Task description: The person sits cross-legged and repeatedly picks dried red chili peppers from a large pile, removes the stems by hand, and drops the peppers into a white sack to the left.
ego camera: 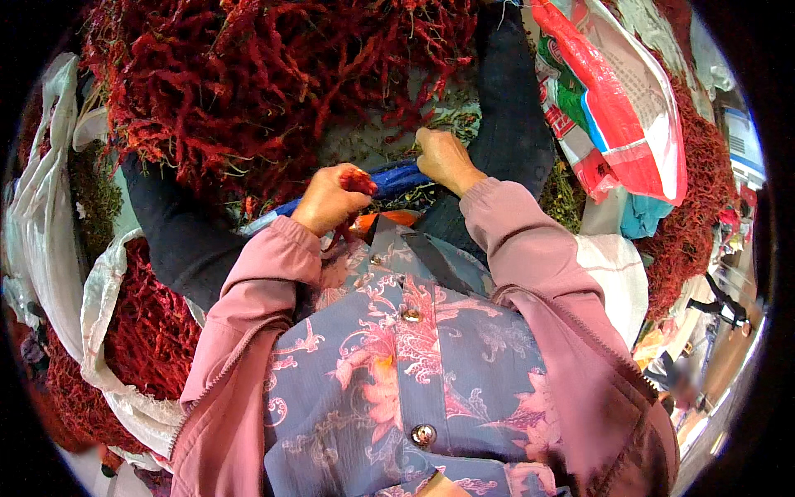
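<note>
A large heap of dried red chili peppers (pixel 248 87), many with pale stems, lies before me between my knees. My left hand (pixel 332 196) is closed around a few dried chili peppers (pixel 359 182), whose red ends show at the curled fingers. To its right, my right hand (pixel 448 160) is curled, with the thumb and fingertips together near the scattered stem bits (pixel 456 121). Whether anything small is pinched there is hidden. A blue plastic-looking edge (pixel 397 177) runs just below both hands, across my lap.
At left stands an open white woven sack (pixel 99 298) holding more red chilies (pixel 149 329). A printed red and white bag (pixel 621 136) lies beyond my right leg (pixel 512 93). Behind it is another chili heap (pixel 695 186). Greenish stem litter (pixel 562 199) lies beside that leg.
</note>
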The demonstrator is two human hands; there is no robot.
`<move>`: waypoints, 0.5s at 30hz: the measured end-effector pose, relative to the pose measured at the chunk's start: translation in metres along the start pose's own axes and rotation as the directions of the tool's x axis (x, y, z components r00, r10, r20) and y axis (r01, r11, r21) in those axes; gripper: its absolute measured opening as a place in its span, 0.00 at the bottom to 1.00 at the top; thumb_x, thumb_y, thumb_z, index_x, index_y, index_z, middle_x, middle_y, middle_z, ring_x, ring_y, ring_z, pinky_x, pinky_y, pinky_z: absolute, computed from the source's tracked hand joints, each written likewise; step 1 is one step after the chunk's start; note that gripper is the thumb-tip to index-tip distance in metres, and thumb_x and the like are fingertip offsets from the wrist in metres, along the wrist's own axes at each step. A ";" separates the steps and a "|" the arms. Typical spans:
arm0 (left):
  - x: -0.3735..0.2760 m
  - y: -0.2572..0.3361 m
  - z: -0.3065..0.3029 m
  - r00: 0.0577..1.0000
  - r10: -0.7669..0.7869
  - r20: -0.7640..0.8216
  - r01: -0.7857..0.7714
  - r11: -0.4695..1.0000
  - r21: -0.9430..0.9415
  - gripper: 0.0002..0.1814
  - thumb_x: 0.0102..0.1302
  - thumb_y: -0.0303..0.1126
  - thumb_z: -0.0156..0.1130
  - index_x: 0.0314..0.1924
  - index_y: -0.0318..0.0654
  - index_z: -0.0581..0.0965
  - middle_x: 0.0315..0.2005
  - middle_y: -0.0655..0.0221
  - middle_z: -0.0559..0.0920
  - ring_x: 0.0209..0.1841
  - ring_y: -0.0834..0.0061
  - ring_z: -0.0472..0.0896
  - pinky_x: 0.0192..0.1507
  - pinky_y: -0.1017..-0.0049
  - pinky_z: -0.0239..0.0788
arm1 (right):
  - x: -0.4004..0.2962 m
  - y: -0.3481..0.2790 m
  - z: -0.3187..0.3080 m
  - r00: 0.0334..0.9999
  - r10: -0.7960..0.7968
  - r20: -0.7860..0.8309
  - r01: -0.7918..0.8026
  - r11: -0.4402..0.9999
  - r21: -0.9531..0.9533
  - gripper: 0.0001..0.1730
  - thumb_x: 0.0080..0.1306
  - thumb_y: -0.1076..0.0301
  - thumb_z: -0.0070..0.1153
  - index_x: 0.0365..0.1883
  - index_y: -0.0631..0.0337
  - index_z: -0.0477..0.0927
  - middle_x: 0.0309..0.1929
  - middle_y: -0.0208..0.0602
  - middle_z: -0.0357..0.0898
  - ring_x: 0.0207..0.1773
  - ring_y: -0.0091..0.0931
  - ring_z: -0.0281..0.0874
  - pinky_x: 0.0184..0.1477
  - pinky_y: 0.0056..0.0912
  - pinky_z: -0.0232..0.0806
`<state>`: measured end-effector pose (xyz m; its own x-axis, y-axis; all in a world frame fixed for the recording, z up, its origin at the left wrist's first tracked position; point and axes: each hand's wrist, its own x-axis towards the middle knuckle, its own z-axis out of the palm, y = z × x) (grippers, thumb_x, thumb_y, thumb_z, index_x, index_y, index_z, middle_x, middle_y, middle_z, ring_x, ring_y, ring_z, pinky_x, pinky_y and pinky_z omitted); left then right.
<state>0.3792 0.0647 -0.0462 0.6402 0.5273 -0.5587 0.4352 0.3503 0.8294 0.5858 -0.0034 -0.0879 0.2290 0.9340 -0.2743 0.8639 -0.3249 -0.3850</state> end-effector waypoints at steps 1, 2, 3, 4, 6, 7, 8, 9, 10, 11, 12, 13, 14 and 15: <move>0.002 -0.003 -0.004 0.999 0.037 -0.032 -0.041 0.991 -0.131 0.09 0.42 0.20 0.60 0.28 0.34 0.74 0.19 0.73 0.75 0.22 0.82 0.72 0.24 0.81 0.63 | 0.002 0.000 -0.003 1.000 0.008 0.001 -0.007 0.999 -0.050 0.11 0.46 0.72 0.51 0.29 0.65 0.73 0.32 0.52 0.73 0.37 0.45 0.73 0.38 0.45 0.66; -0.001 -0.005 -0.009 0.996 -0.071 -0.045 0.059 0.973 -0.224 0.11 0.41 0.18 0.60 0.29 0.34 0.74 0.19 0.72 0.75 0.20 0.81 0.72 0.24 0.80 0.65 | 0.005 0.001 -0.003 0.999 0.034 -0.041 -0.035 0.998 -0.046 0.12 0.46 0.73 0.51 0.30 0.65 0.72 0.33 0.51 0.73 0.38 0.46 0.72 0.38 0.46 0.66; -0.001 -0.004 -0.013 0.989 -0.128 -0.077 0.100 0.950 -0.296 0.11 0.42 0.17 0.59 0.29 0.34 0.74 0.19 0.71 0.75 0.18 0.79 0.72 0.24 0.79 0.65 | 0.011 0.002 -0.002 0.995 0.058 -0.082 -0.062 0.997 -0.036 0.12 0.46 0.73 0.51 0.31 0.65 0.71 0.34 0.51 0.72 0.39 0.46 0.72 0.38 0.46 0.66; 0.002 -0.012 -0.014 0.985 -0.128 -0.112 0.078 0.926 -0.370 0.10 0.42 0.17 0.60 0.28 0.34 0.73 0.18 0.71 0.75 0.18 0.80 0.71 0.22 0.80 0.64 | 0.017 0.003 0.000 0.989 0.083 -0.123 -0.086 0.996 -0.025 0.13 0.46 0.73 0.51 0.32 0.65 0.71 0.36 0.51 0.72 0.40 0.46 0.71 0.39 0.46 0.66; 0.007 -0.019 -0.016 0.980 -0.134 -0.147 0.052 0.885 -0.463 0.09 0.42 0.16 0.60 0.26 0.33 0.73 0.18 0.70 0.75 0.17 0.81 0.71 0.21 0.80 0.63 | 0.033 0.013 0.004 0.973 0.087 -0.213 -0.088 0.996 0.006 0.13 0.47 0.72 0.51 0.32 0.65 0.71 0.35 0.52 0.72 0.39 0.46 0.71 0.38 0.46 0.66; 0.008 -0.019 -0.017 0.980 -0.138 -0.147 0.050 0.873 -0.486 0.09 0.42 0.16 0.60 0.26 0.33 0.73 0.17 0.70 0.75 0.17 0.80 0.71 0.21 0.80 0.63 | 0.039 0.016 0.007 0.966 0.092 -0.242 -0.094 0.996 0.006 0.13 0.46 0.72 0.51 0.33 0.65 0.72 0.36 0.52 0.72 0.39 0.46 0.71 0.39 0.46 0.66; 0.008 -0.019 -0.017 0.979 -0.141 -0.145 0.048 0.860 -0.507 0.08 0.42 0.16 0.60 0.25 0.33 0.73 0.17 0.70 0.74 0.17 0.80 0.71 0.20 0.80 0.63 | 0.041 0.019 0.011 0.969 0.120 -0.217 -0.128 0.992 -0.020 0.12 0.46 0.72 0.51 0.32 0.65 0.72 0.34 0.51 0.72 0.38 0.46 0.71 0.38 0.46 0.66; 0.007 -0.018 -0.017 0.977 -0.146 -0.154 0.043 0.846 -0.531 0.08 0.42 0.16 0.60 0.25 0.32 0.73 0.17 0.70 0.75 0.17 0.79 0.72 0.21 0.80 0.63 | 0.044 0.018 0.012 0.970 0.145 -0.193 -0.156 0.987 -0.045 0.12 0.46 0.72 0.51 0.31 0.65 0.73 0.33 0.51 0.73 0.38 0.47 0.72 0.38 0.45 0.65; 0.007 -0.017 -0.015 0.975 -0.151 -0.161 0.037 0.832 -0.553 0.07 0.43 0.16 0.60 0.25 0.31 0.73 0.17 0.69 0.75 0.18 0.79 0.72 0.21 0.79 0.64 | 0.047 0.017 0.013 0.970 0.171 -0.171 -0.185 0.980 -0.071 0.11 0.46 0.71 0.51 0.30 0.65 0.73 0.32 0.51 0.74 0.37 0.47 0.72 0.37 0.45 0.65; 0.006 -0.016 -0.015 0.973 -0.156 -0.167 0.032 0.818 -0.575 0.06 0.43 0.16 0.59 0.25 0.31 0.74 0.17 0.68 0.76 0.18 0.79 0.72 0.21 0.79 0.64 | 0.046 0.018 0.013 0.968 0.184 -0.173 -0.182 0.983 0.026 0.11 0.46 0.71 0.51 0.29 0.65 0.74 0.29 0.49 0.74 0.35 0.46 0.72 0.36 0.45 0.65; 0.006 -0.015 -0.015 0.978 -0.142 -0.150 0.034 0.826 -0.562 0.05 0.45 0.17 0.58 0.26 0.30 0.74 0.19 0.66 0.77 0.19 0.77 0.73 0.24 0.78 0.66 | 0.042 0.018 0.011 0.965 0.197 -0.172 -0.177 0.977 0.123 0.10 0.46 0.71 0.51 0.28 0.65 0.74 0.27 0.48 0.74 0.34 0.45 0.73 0.36 0.44 0.65; 0.007 -0.015 -0.016 0.983 -0.128 -0.132 0.035 0.835 -0.549 0.05 0.46 0.18 0.58 0.27 0.29 0.74 0.21 0.65 0.77 0.21 0.76 0.74 0.26 0.78 0.68 | 0.036 0.018 0.010 0.963 0.210 -0.170 -0.171 0.961 0.218 0.10 0.47 0.70 0.50 0.27 0.66 0.75 0.25 0.47 0.74 0.33 0.44 0.73 0.35 0.43 0.65; 0.009 -0.014 -0.017 0.987 -0.113 -0.112 0.036 0.844 -0.535 0.05 0.47 0.18 0.57 0.28 0.29 0.74 0.23 0.63 0.78 0.23 0.75 0.75 0.29 0.77 0.69 | 0.029 0.018 0.012 0.954 0.277 -0.112 -0.215 0.896 0.388 0.10 0.47 0.71 0.50 0.27 0.66 0.75 0.22 0.46 0.74 0.30 0.41 0.73 0.32 0.41 0.65; 0.011 -0.013 -0.014 0.988 -0.113 -0.102 0.037 0.831 -0.554 0.05 0.48 0.18 0.57 0.28 0.28 0.75 0.24 0.63 0.78 0.23 0.75 0.76 0.29 0.76 0.70 | 0.020 0.020 0.014 0.940 0.337 -0.048 -0.259 0.800 0.541 0.09 0.47 0.71 0.50 0.27 0.66 0.75 0.20 0.44 0.74 0.28 0.37 0.74 0.30 0.39 0.64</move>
<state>0.3716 0.0761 -0.0630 0.5189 0.5610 -0.6450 0.0348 0.7400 0.6717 0.6011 0.0069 -0.1133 0.5279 0.7761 -0.3449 0.3894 -0.5821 -0.7138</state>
